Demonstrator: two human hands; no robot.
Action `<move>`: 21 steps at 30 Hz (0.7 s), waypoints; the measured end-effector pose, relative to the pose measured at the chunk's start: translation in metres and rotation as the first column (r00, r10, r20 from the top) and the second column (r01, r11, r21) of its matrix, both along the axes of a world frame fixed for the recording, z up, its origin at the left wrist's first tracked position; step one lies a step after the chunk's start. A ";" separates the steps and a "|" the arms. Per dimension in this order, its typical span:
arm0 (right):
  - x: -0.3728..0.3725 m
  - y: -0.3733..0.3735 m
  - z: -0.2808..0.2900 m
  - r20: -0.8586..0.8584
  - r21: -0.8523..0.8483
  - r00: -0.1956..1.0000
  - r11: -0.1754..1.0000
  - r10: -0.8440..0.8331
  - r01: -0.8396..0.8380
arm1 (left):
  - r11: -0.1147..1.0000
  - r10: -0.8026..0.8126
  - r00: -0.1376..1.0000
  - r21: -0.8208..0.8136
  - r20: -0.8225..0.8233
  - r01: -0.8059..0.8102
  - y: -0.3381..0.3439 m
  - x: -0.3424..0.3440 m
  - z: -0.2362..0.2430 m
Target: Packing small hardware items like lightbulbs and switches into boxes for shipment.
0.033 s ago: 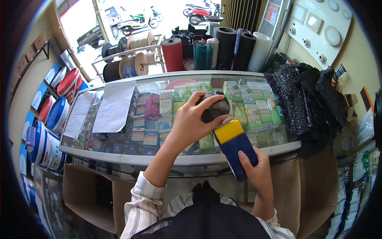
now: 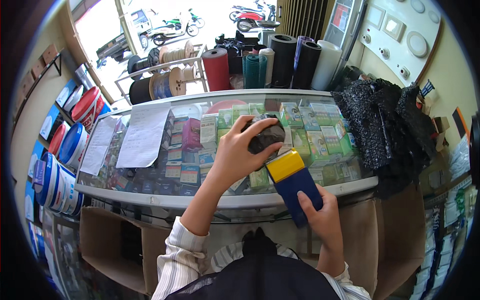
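**Q:** Where is the box [image 2: 296,195], and how does its long axis run?

**A:** It lies in the right hand [image 2: 322,210], crossing the front edge of the glass counter [image 2: 250,201] in view and apparently held above it. The long axis slants: the yellow end points away from the person and somewhat left, toward the dark bundle [image 2: 272,136]; the blue end points back toward the body.

**Q:** How are the right fingers set, and why there?

**A:** The thumb presses flat on the broad blue face, and the index finger bends at the right side. The other fingers are largely hidden, so their spacing cannot be told. A grip on the blue part probably steadies the box while leaving the yellow end uncovered.

**Q:** And the left hand [image 2: 240,150]?

**A:** Its fingers are spread and curved over the bundle, with the thumb closing from the near side. The arched grip presumably suits a rounded, crumpled surface. The bundle sits just beside the yellow end; whether the two touch cannot be told.

**Q:** What lies around them?

**A:** Green boxes [image 2: 316,142] show through the glass beneath. Written sheets [image 2: 144,135] lie flat at left, perhaps for easy reading; a crumpled black sheet [image 2: 372,120] is heaped at the right end.
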State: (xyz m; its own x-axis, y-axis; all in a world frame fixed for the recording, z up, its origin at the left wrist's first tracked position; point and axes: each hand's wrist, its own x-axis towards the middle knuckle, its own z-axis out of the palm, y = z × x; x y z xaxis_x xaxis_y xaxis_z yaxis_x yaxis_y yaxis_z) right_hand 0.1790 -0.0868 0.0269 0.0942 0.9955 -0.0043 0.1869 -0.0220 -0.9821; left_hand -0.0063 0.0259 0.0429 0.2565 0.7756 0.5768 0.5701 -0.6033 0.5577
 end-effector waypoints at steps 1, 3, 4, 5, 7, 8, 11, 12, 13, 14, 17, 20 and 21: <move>-0.001 -0.002 0.000 0.029 0.054 1.000 0.999 0.006 -0.008 | 1.000 0.007 1.000 -0.011 0.029 -0.007 0.000 -0.002 -0.001; -0.004 -0.007 0.001 0.056 0.073 0.998 0.997 0.032 -0.036 | 0.999 -0.006 0.997 -0.045 0.077 0.010 0.001 -0.004 -0.002; -0.005 -0.010 0.002 0.064 0.097 0.998 0.995 0.022 -0.028 | 0.999 -0.006 0.997 -0.046 0.074 0.010 0.002 -0.005 -0.001; -0.005 -0.013 0.004 0.067 0.079 0.997 0.996 0.030 -0.035 | 0.999 -0.024 0.997 -0.042 0.067 0.027 0.002 -0.006 -0.001; -0.004 -0.018 0.008 0.066 0.061 0.997 0.997 0.044 -0.048 | 0.999 -0.036 0.998 -0.038 0.059 0.038 0.002 -0.005 -0.001; -0.004 -0.021 0.010 0.045 0.069 0.998 0.997 0.036 -0.039 | 0.999 -0.042 0.998 -0.025 0.040 0.043 0.001 -0.004 -0.001; -0.002 -0.028 0.015 0.035 0.073 0.999 0.997 0.035 -0.038 | 0.999 -0.036 0.999 -0.025 0.024 0.037 -0.003 -0.001 -0.002; -0.002 -0.030 0.016 0.038 0.072 0.999 0.997 0.033 -0.036 | 0.999 -0.031 0.999 -0.040 0.024 0.032 -0.004 -0.001 -0.002; -0.002 -0.031 0.016 0.044 0.070 0.998 0.997 0.041 -0.044 | 0.999 -0.033 0.999 0.017 0.021 0.033 -0.006 -0.001 -0.003; -0.001 -0.031 0.015 0.036 0.075 0.999 0.996 0.037 -0.039 | 1.000 -0.022 1.000 0.004 0.016 0.022 -0.007 -0.001 -0.003; 0.000 -0.025 0.009 0.099 0.052 0.995 0.998 0.018 -0.023 | 0.999 -0.039 0.998 -0.004 0.052 0.039 -0.013 -0.001 -0.003; 0.001 -0.013 0.004 0.172 0.053 0.985 0.998 -0.031 0.022 | 1.000 -0.007 0.998 0.003 0.062 0.007 -0.020 0.006 -0.004; 0.001 -0.011 0.005 0.168 0.057 0.983 0.996 -0.072 0.064 | 0.992 0.035 0.998 0.119 0.046 -0.040 -0.023 0.010 -0.004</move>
